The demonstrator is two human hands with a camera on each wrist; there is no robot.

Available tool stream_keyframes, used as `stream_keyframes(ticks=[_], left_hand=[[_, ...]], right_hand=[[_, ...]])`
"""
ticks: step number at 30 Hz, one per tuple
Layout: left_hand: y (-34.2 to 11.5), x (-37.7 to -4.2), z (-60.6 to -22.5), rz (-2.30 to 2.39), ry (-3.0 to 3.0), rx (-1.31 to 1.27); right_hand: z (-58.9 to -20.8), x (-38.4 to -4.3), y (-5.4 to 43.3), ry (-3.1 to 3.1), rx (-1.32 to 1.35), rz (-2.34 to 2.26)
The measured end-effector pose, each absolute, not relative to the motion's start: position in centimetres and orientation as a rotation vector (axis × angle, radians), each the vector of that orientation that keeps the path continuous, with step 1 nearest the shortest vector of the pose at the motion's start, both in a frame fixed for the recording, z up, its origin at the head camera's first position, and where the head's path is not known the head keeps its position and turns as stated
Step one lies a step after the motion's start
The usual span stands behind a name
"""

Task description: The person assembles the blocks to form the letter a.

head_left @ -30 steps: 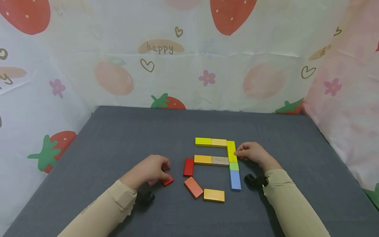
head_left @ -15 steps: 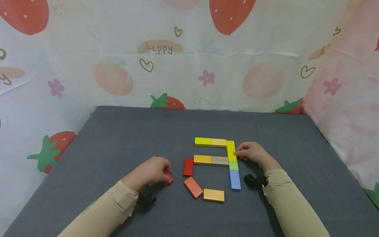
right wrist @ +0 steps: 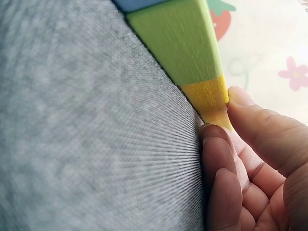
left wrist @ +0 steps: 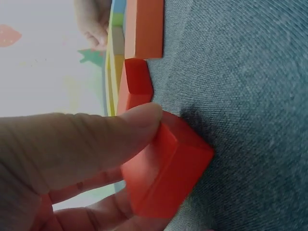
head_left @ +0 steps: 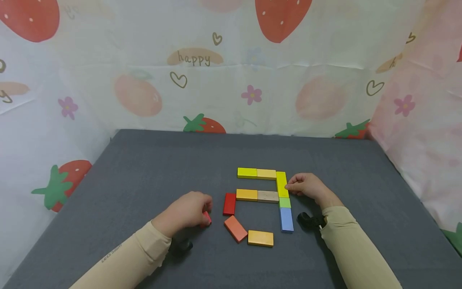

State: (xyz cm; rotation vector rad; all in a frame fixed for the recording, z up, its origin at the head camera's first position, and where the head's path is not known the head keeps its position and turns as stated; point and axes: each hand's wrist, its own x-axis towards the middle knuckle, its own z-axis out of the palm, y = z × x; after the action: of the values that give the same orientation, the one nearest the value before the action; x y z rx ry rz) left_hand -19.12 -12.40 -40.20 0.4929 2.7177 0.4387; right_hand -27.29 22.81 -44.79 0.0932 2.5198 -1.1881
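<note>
In the head view, my left hand [head_left: 187,212] holds a small red block [left wrist: 168,168] just left of an arrangement of coloured blocks. The left wrist view shows thumb and fingers pinching that block, tilted close to the cloth. A second red block [head_left: 229,204] lies nearby, with an orange block [head_left: 236,229] angled below it. At the right side my right hand [head_left: 311,188] touches the outer edge of a long yellow block [head_left: 282,182]. Its thumb tip [right wrist: 239,95] rests at that block's top edge, with loosely bent fingers beside it.
Yellow [head_left: 247,173], tan [head_left: 266,174], amber [head_left: 247,195], wooden [head_left: 268,196], green [head_left: 285,202] and blue [head_left: 286,220] blocks form the arrangement. A golden block [head_left: 260,238] lies at its near side. Dark grey cloth [head_left: 162,156] covers the table; printed curtains [head_left: 231,100] surround it.
My left hand shifts slightly right, its fingers now covering more of the red block, which has tilted up. A pink block partly visible earlier is now hidden by that hand. My right hand stays put.
</note>
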Motion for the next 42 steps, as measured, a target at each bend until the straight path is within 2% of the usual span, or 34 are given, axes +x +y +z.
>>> stream_keyframes(ticks=[13, 20, 42], left_hand=[[-12.3, -19.6, -39.4, 0.497, 2.643, 0.453], [-11.5, -20.1, -38.6, 0.584, 2.702, 0.564], [-3.2, -20.7, -39.9, 0.890, 2.477, 0.774]], right_hand=[[-44.9, -27.3, 22.9, 2.523, 0.075, -1.193], [-45.0, -27.4, 23.0, 2.524, 0.068, -1.192], [-44.9, -27.4, 23.0, 2.526, 0.069, -1.199]])
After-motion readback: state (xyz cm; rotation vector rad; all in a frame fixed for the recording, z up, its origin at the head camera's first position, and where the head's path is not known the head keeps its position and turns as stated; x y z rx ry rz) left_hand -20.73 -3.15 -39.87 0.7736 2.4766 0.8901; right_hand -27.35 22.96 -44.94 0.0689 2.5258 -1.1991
